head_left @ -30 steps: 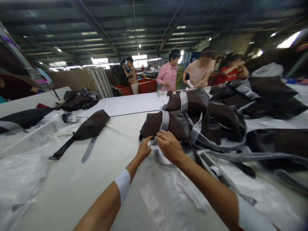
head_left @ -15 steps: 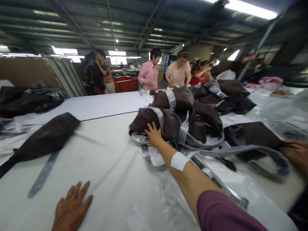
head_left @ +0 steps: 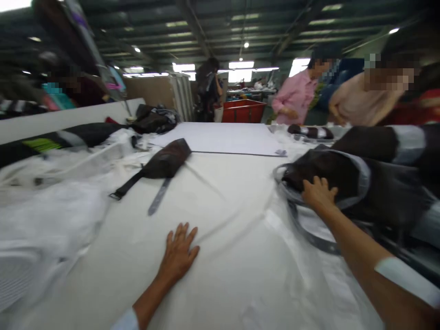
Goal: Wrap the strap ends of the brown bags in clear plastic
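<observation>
Lying on bench (head_left: 237,197): dark pouch (head_left: 168,160), long axis slanting from near-left buckle (head_left: 116,195) to far right. On near side of pouch: left hand (head_left: 178,254), closer than right hand, palm down, fingers spread, grip holding nothing. Right of pouch: right hand (head_left: 319,193) touching dark bag (head_left: 338,170), grip spread, not closed round it. Left of pouch: white tray (head_left: 84,164), apparently holding crumpled plastic. Beyond pouch: red bin (head_left: 242,112), contents indistinct.

Grey-banded brown bag (head_left: 338,169) at right
</observation>
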A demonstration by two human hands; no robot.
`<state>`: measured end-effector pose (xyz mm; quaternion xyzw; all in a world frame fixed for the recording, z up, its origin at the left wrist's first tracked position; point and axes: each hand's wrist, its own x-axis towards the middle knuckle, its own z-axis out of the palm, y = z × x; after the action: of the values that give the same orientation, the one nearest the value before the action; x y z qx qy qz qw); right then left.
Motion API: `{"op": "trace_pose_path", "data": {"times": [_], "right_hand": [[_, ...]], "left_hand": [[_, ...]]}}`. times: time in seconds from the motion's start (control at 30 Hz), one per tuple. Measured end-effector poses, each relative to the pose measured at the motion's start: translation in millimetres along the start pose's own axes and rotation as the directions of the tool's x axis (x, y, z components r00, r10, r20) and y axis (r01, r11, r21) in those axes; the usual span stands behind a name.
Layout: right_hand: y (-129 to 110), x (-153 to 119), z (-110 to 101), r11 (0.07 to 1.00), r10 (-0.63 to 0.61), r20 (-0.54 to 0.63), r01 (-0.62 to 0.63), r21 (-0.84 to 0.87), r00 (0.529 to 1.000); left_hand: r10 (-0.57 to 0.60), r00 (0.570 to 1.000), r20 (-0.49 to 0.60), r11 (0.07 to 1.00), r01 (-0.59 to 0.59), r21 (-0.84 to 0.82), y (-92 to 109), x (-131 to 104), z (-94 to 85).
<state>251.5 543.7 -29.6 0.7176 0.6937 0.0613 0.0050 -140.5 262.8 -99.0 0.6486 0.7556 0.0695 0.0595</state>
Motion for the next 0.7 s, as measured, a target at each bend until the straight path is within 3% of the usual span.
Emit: {"op": "trace_pose_path", "data": {"times": [0.07, 0.13, 0.23, 0.3, 0.37, 0.43, 0.5, 0.6, 0.7], "right_hand": [[-69, -47, -1, 0.969, -0.219, -0.063, 0.225, 0.105, 0.974], [-133, -115, 0, 0.88, -0.43, -0.038, 0.429, 0.203, 0.902], [-191, -217, 7, 0.763, -0.619, 0.049, 0.585, 0.277, 0.784], [-200, -259, 16, 0.721, -0.673, 0.077, 0.629, 0.29, 0.735], [-195, -277, 25, 0.694, -0.694, 0.026, 0.66, 0.286, 0.719], [-187, -280, 33, 0.678, -0.696, -0.059, 0.683, 0.274, 0.715], [-183, -278, 38, 0.675, -0.686, -0.116, 0.688, 0.266, 0.718], [-184, -276, 40, 0.672, -0.676, -0.152, 0.688, 0.275, 0.721], [-186, -276, 41, 0.656, -0.681, -0.163, 0.693, 0.298, 0.714]], "left_hand": [[-0.002, 1.0, 0.019, 0.999, 0.003, -0.051, 2, -4, -5.4], [-0.005, 1.0, 0.009, 0.995, 0.006, -0.096, 2, -4, -8.7], [-0.049, 0.999, -0.011, 0.983, 0.046, -0.179, -4, 6, -15.2], [-0.126, 0.991, -0.042, 0.963, 0.112, -0.244, -14, 23, -24.8], [-0.255, 0.959, -0.122, 0.939, 0.215, -0.269, -31, 45, -38.0], [-0.382, 0.901, -0.207, 0.916, 0.34, -0.211, -53, 66, -50.9], [-0.459, 0.864, -0.208, 0.888, 0.45, -0.093, -76, 81, -59.9], [-0.509, 0.845, -0.162, 0.849, 0.524, 0.065, -101, 91, -65.6], [-0.493, 0.861, -0.126, 0.853, 0.506, 0.124, -108, 96, -70.0]]}}
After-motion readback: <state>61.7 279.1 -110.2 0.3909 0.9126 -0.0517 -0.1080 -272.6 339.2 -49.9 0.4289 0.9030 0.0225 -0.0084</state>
